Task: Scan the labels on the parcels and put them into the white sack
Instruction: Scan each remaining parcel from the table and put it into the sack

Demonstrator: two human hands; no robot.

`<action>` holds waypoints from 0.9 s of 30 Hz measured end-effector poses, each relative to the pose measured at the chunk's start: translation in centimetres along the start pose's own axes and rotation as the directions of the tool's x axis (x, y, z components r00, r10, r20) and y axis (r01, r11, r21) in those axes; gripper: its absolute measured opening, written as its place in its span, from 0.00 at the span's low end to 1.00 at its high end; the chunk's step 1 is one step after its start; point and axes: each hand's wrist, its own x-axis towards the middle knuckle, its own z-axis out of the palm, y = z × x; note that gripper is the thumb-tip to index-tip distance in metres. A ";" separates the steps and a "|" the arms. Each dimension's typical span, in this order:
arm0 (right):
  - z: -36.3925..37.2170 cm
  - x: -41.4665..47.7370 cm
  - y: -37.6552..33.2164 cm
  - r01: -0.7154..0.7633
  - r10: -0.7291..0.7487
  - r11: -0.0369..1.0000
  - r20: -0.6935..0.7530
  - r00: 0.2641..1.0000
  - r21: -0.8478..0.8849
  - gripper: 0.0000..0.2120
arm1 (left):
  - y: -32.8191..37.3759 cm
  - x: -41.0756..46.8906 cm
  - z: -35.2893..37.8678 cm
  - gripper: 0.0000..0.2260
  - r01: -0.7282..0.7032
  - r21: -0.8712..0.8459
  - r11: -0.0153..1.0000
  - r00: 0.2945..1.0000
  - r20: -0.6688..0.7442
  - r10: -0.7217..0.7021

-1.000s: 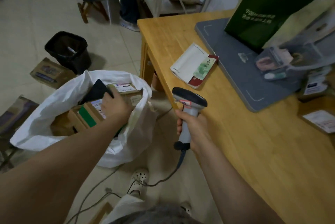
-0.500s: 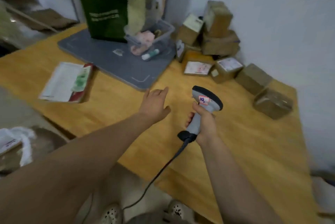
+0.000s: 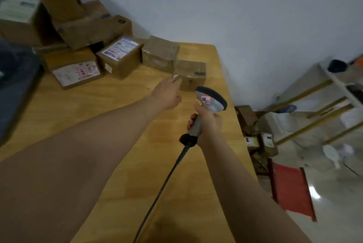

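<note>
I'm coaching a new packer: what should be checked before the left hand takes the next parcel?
1. Right hand grips scanner: ok.
2. Left hand free, fingers straight: ok.
3. Left hand on the end box: not ok, fingertips only at its near corner, no grip.
4. Label on that box facing the scanner: not ok, none shows on its visible faces.
5. Cable lies loose over the table: ok.
6. Sack within reach: cannot tell, out of view.
</note>
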 end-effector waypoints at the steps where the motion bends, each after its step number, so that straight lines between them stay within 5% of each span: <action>1: -0.6 0.8 0.0 -0.017 0.017 1.000 -0.004 1.000 -0.008 0.09 | 0.8 1.7 0.3 0.29 -0.011 0.047 0.999 1.000 0.009 0.011; 9: -3.8 6.2 1.4 -0.091 0.091 0.995 0.003 0.996 -0.042 0.07 | 2.9 11.9 2.7 0.44 0.047 0.246 0.968 0.983 0.160 -0.088; 17: -4.4 7.7 1.6 -0.109 0.109 0.994 0.028 0.994 -0.003 0.04 | 3.4 15.1 3.4 0.57 0.041 0.293 0.955 0.993 0.094 -0.072; 22: -4.3 7.3 1.2 -0.118 0.118 0.993 -0.008 0.993 -0.006 0.05 | 2.4 13.6 3.9 0.47 0.056 0.422 0.905 0.994 0.066 -0.092; 27: -4.8 6.3 0.9 -0.112 0.112 0.994 -0.046 0.993 0.015 0.08 | 0.4 8.2 5.0 0.42 -0.015 0.306 0.952 1.000 -0.019 0.022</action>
